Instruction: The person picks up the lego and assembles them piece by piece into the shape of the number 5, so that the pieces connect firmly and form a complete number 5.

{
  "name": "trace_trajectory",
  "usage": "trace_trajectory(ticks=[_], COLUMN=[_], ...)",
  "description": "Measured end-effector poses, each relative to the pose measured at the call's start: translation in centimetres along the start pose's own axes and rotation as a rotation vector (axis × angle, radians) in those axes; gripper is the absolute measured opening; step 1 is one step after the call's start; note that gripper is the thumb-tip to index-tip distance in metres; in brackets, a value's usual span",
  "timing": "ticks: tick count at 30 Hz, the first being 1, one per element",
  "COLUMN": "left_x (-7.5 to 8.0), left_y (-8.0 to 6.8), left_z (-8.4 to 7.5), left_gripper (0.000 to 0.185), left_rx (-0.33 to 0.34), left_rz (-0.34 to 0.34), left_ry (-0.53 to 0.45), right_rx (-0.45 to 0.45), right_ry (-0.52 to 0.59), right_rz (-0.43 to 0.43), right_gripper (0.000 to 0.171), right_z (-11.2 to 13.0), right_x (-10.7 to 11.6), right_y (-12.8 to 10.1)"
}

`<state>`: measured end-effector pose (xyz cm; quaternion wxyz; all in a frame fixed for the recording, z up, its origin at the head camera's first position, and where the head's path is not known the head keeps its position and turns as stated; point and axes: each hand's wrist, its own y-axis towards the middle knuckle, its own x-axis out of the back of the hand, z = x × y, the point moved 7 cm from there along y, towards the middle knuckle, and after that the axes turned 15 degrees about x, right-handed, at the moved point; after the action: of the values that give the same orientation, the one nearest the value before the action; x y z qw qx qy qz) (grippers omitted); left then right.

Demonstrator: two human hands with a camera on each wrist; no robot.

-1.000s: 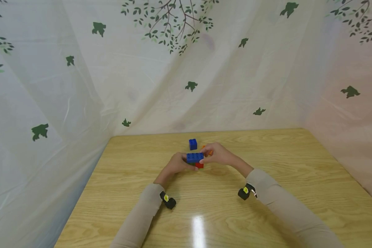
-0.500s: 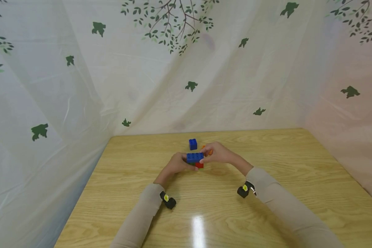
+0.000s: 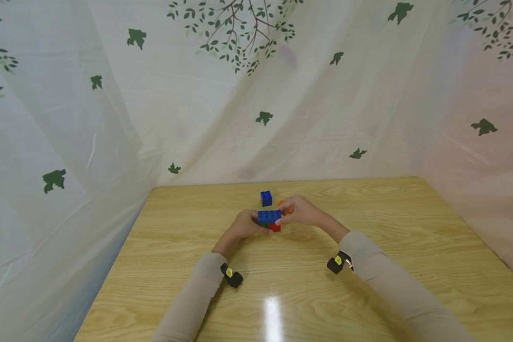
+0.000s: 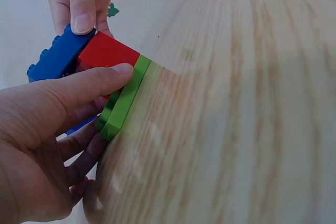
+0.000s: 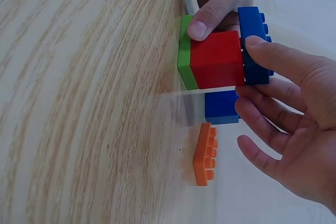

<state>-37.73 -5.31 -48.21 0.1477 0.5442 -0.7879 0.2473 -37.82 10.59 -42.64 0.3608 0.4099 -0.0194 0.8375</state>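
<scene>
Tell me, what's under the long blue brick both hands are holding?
Under the long blue brick sits a red block, then a flat green plate on the table. Fingers cover the stack's far side.

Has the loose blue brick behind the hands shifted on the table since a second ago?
No. The loose blue brick sits at the same spot relative to the table's far edge in the head view, just behind the stacked bricks both hands hold.
</scene>
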Motion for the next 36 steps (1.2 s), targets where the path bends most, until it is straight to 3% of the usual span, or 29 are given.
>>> trace_trajectory(ticks=[11, 18, 36], left_x=[0.09, 0.01, -0.11], left_y=[0.04, 0.15, 0.05], left_z=[0.01, 0.04, 0.07], left_gripper=[0.036, 0.036, 0.034], left_rx=[0.007, 0.001, 0.017], left_rz=[-0.007, 0.004, 0.0], left_ry=[-0.002, 0.001, -0.017], right_rx=[0.02, -0.003, 0.04], right_ry=[-0.052, -0.055, -0.036], right_rz=[0.0, -0.034, -0.085], right_gripper=[0.031, 0.03, 0.033], right_z=[0.42, 0.27, 0.54], right_x=[-0.04, -0.09, -0.14], right_y=[0.14, -0.26, -0.37])
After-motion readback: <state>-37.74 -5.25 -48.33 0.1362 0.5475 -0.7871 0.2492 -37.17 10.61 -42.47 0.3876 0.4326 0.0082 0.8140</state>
